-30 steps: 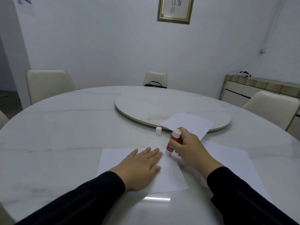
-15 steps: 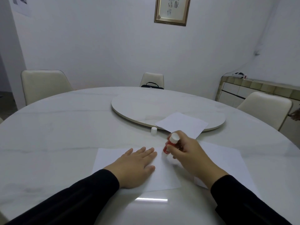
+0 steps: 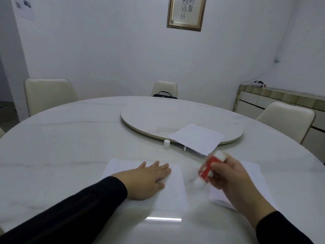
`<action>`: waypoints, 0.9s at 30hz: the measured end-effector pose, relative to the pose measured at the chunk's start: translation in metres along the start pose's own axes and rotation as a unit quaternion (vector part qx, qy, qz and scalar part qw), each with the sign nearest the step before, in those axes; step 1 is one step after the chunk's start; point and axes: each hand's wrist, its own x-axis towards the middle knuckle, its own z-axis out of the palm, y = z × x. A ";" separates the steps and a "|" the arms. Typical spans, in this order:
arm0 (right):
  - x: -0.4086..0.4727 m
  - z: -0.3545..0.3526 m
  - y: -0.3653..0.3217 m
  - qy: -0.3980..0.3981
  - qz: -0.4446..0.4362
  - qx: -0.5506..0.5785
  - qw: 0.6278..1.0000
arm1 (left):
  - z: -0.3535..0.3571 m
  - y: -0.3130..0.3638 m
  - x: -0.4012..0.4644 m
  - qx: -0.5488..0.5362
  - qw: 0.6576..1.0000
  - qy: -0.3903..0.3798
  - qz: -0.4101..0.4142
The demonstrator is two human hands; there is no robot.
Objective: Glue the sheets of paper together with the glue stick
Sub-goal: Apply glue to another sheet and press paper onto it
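Observation:
A white sheet of paper [image 3: 173, 192] lies on the table in front of me. My left hand [image 3: 147, 180] presses flat on its left part, fingers straight. My right hand [image 3: 230, 176] grips a red glue stick [image 3: 208, 169], tilted with its white tip down near the sheet's right edge; the stick is motion-blurred. A second sheet [image 3: 253, 175] lies under my right hand. A third sheet [image 3: 197, 138] rests half on the turntable. The white glue cap [image 3: 166, 144] stands beside the turntable's rim.
The round marble table [image 3: 70, 147] carries a raised turntable [image 3: 167, 118] at its centre. Cream chairs [image 3: 47, 94] stand around it; a black bag [image 3: 164, 95] sits on the far chair. A sideboard [image 3: 281, 101] runs along the right wall.
My right hand has drawn the glue stick down and toward me along the sheet's right edge, tilting it more. My left hand stays pressed on the sheet.

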 end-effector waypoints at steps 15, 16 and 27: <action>0.054 0.054 -0.013 0.053 -0.037 -0.099 0.993 | -0.011 -0.033 -0.017 -0.096 0.994 0.025 -0.051; 0.059 0.061 -0.010 0.044 -0.038 -0.125 0.990 | -0.012 -0.035 -0.014 -0.136 0.986 0.069 -0.061; 0.099 0.102 0.033 -0.031 -0.043 -0.366 0.929 | 0.011 -0.026 -0.002 -0.041 0.986 0.130 -0.099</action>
